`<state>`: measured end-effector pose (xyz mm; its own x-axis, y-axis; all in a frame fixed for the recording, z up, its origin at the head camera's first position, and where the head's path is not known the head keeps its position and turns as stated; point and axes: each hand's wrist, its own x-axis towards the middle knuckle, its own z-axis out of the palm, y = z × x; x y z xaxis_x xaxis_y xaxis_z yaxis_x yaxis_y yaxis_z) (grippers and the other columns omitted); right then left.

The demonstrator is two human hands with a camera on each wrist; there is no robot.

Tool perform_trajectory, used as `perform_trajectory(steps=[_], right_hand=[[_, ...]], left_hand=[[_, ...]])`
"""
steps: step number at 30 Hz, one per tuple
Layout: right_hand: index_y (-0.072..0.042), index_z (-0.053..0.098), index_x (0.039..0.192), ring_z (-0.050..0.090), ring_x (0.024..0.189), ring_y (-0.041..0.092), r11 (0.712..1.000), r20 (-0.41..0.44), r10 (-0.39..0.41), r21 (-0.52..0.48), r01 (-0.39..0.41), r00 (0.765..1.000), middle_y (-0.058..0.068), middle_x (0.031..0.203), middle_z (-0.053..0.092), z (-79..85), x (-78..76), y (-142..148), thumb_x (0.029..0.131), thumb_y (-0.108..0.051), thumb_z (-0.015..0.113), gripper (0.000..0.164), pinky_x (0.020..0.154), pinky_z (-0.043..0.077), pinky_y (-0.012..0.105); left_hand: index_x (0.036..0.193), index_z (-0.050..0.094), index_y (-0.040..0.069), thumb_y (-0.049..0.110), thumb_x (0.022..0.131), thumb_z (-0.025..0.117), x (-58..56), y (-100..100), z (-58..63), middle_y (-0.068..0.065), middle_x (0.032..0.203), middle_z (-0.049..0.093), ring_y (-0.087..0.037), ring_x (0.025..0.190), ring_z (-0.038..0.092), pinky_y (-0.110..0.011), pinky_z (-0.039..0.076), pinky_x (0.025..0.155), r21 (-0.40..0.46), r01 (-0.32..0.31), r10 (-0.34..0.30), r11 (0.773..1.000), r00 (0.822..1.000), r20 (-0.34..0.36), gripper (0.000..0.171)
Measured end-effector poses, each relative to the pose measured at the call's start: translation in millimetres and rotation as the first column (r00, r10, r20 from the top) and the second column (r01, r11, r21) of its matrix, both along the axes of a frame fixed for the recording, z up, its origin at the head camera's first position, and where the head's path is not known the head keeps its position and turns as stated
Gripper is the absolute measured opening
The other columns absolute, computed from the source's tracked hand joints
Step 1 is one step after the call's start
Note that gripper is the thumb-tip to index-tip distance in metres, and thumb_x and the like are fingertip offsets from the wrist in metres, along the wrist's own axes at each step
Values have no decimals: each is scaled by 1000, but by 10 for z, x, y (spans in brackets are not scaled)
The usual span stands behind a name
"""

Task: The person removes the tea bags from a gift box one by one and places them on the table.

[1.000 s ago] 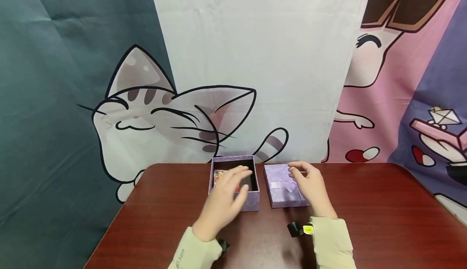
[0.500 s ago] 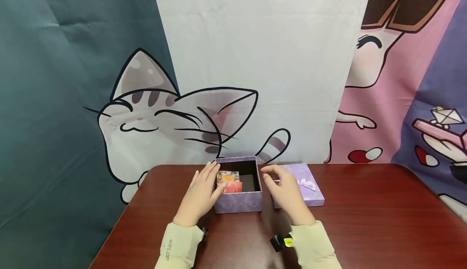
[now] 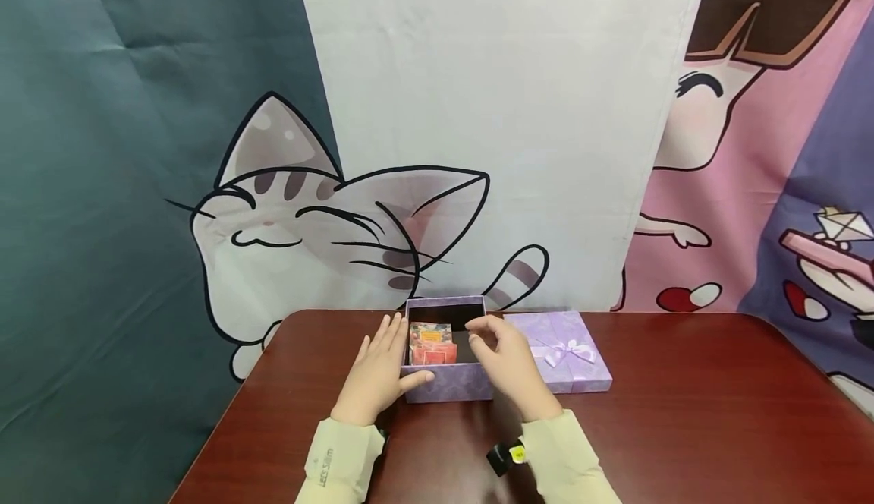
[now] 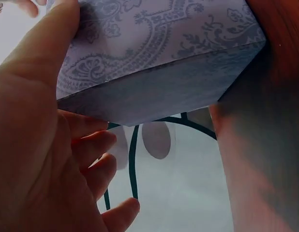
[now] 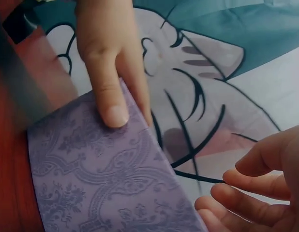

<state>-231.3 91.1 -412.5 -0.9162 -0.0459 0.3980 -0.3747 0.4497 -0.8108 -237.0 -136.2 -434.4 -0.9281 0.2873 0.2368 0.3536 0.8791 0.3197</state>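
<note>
An uncovered purple patterned gift box (image 3: pixel 451 384) stands on the table. Inside, at its left, lie a small floral packet with an orange label (image 3: pixel 430 335) and a red packet (image 3: pixel 435 354). Along the box's left wall my left hand (image 3: pixel 372 375) rests with straight fingers, its thumb against the front face, as the right wrist view also shows. My right hand (image 3: pixel 508 363) is over the box's right rim, fingers loosely bent and fingertips above the dark interior. In the right wrist view a gap separates its thumb from the fingers (image 5: pixel 236 193), with nothing between.
The purple lid (image 3: pixel 567 352) with a ribbon bow lies right of the box, partly behind my right hand. The red-brown table (image 3: pixel 696 398) ends at the back against a cartoon-printed cloth (image 3: pixel 546 109).
My left hand has moved from over the box to its left side. My right hand has left the lid and come left to the box's right rim.
</note>
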Motion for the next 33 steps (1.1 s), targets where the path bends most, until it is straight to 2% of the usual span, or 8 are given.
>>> perform_trajectory(steps=[5, 9, 14, 17, 23, 26, 29, 33], right_hand=[[0, 72, 107, 66, 88, 22, 996, 11, -11, 94, 10, 1000, 8, 95, 71, 4, -159, -106, 89, -3, 63, 20, 81, 55, 40], [2, 71, 110, 67, 91, 24, 978, 63, 35, 204, -47, 997, 11, 99, 71, 44, -255, -188, 89, -6, 64, 24, 85, 56, 44], [7, 68, 118, 63, 88, 23, 932, 187, 73, 336, -133, 980, 16, 103, 71, 67, -344, -301, 92, -7, 67, 29, 83, 55, 45], [10, 67, 118, 59, 80, 22, 901, 216, 76, 404, -160, 973, 15, 98, 70, 52, -393, -356, 91, -6, 67, 31, 77, 54, 42], [2, 65, 88, 50, 64, 18, 885, 263, 46, 437, -161, 964, 5, 70, 56, -16, -462, -412, 89, -6, 67, 9, 63, 46, 34], [-4, 60, 76, 48, 62, 19, 882, 295, 7, 449, -146, 955, 4, 67, 52, -34, -483, -435, 86, -6, 68, 13, 60, 43, 33], [-5, 60, 73, 49, 62, 20, 876, 320, -30, 465, -129, 947, 6, 70, 56, -38, -497, -462, 81, -5, 69, 11, 60, 45, 33], [-1, 65, 80, 50, 64, 21, 873, 344, -58, 473, -119, 937, 8, 75, 60, -39, -495, -498, 78, -3, 69, 5, 61, 46, 34]], left_hand=[[156, 32, -4, 59, 86, 72, 14, -29, -1, -19, 164, 29, -35, 153, 22, -61, 23, 119, -9, 14, -14, 1000, 1000, 9, 102], [157, 29, -4, 59, 89, 69, 2, -44, -11, -19, 164, 27, -33, 154, 20, -60, 23, 120, -16, 18, -17, 1000, 1000, 23, 101], [158, 26, -4, 59, 92, 66, -6, -48, -18, -19, 165, 25, -34, 154, 19, -59, 22, 120, -15, 35, -35, 999, 999, 30, 100], [158, 26, -5, 59, 92, 65, -2, -49, -21, -19, 165, 25, -34, 154, 19, -59, 22, 120, -11, 42, -41, 999, 999, 26, 99], [158, 26, -4, 58, 92, 65, 9, -45, -25, -19, 165, 24, -34, 154, 19, -58, 21, 121, -11, 43, -43, 999, 998, 44, 99], [158, 26, -5, 57, 93, 65, 7, -45, -16, -20, 165, 25, -34, 154, 19, -58, 21, 121, -4, 45, -45, 999, 998, 46, 98], [158, 26, -5, 57, 94, 64, 6, -48, -2, -21, 164, 26, -34, 154, 19, -59, 21, 121, 7, 51, -51, 999, 998, 40, 96], [158, 27, -5, 56, 96, 62, 7, -56, 1, -20, 164, 26, -34, 154, 19, -59, 20, 121, 9, 53, -54, 999, 998, 40, 94]])
